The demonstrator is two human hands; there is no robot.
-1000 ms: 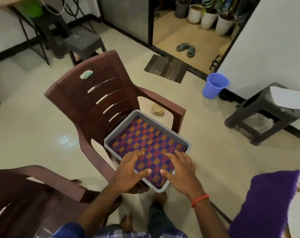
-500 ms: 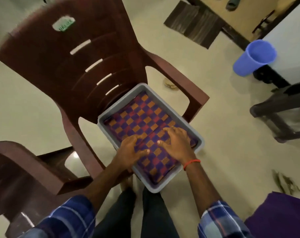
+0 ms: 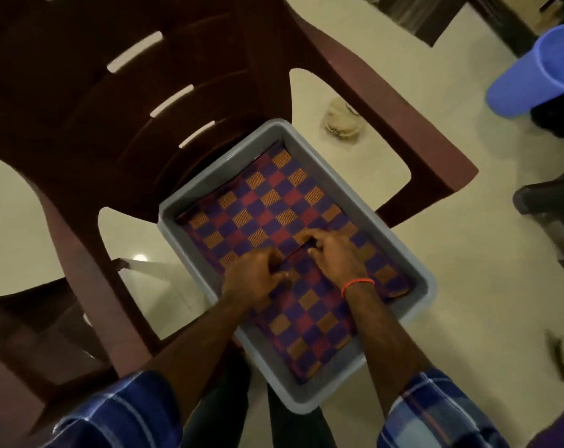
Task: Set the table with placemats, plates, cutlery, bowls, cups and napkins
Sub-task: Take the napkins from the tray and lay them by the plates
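Observation:
A grey plastic tray (image 3: 309,147) sits on the seat of a dark brown plastic chair (image 3: 144,101). Inside it lies a checked placemat (image 3: 274,205) in purple, red and orange squares. My left hand (image 3: 251,279) and my right hand (image 3: 332,253) are both on the mat near its middle. Their fingers are curled and pinch the fabric, which is bunched into a dark fold between them. A red band circles my right wrist.
A blue plastic bucket (image 3: 532,76) lies tipped on the cream tiled floor at the upper right. A second brown chair (image 3: 31,344) stands at the lower left. A dark stool (image 3: 552,205) is at the right edge. A small cloth lump (image 3: 342,121) lies beyond the chair arm.
My head has leaned closer over the tray. Both hands slid toward the mat's middle, and their fingers went from flat to curled, pinching up a fold.

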